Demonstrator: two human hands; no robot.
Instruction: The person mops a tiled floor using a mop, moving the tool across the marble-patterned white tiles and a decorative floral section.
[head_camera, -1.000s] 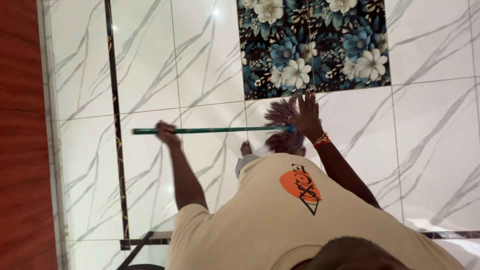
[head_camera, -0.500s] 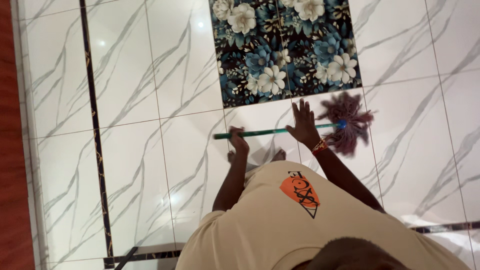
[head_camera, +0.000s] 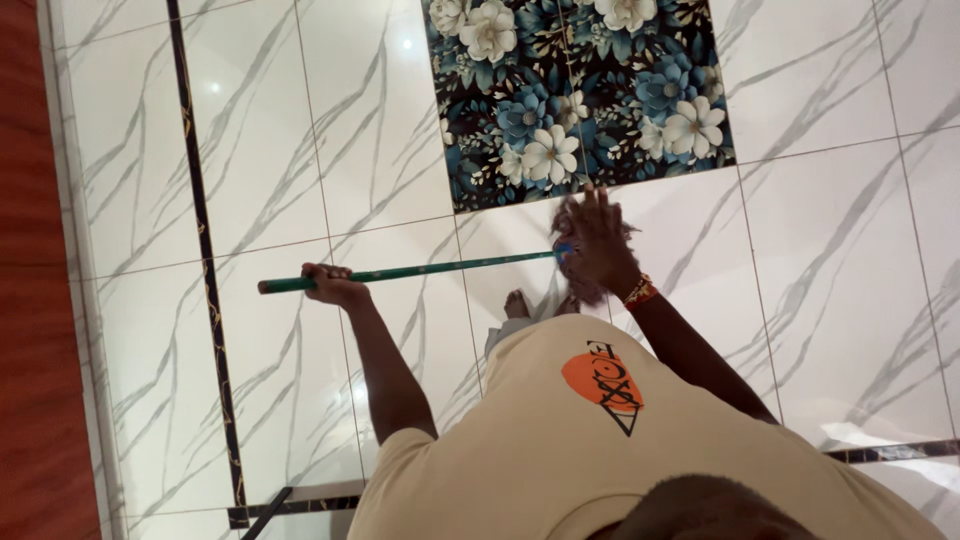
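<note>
Head view, looking straight down past a beige shirt (head_camera: 600, 440) with an orange and black print.

Left hand (head_camera: 333, 287), at centre left of the frame, is wrapping its grip closed around the green mop handle (head_camera: 420, 270), close to the handle's free end. The handle is lying nearly level across the middle of the frame, running from left of centre to just right of centre.

Right hand (head_camera: 600, 245), upper centre, is resting with fingers (head_camera: 598, 203) spread apart over the handle where it meets the mop head; grip is loose and open, palm seeming to press rather than clench. A red and gold bangle (head_camera: 640, 292) is sitting on that wrist.

Mop head (head_camera: 572, 262), purplish strands, is showing mostly behind the right hand, on the white marble-veined floor tiles (head_camera: 840, 230), just below the dark floral tile panel (head_camera: 580, 90) at top centre.

One bare foot (head_camera: 516, 304) is showing just below the handle. A thin black and gold border strip (head_camera: 205, 260) is running down the left side, and a reddish wood surface (head_camera: 35, 300) is filling the left edge.
</note>
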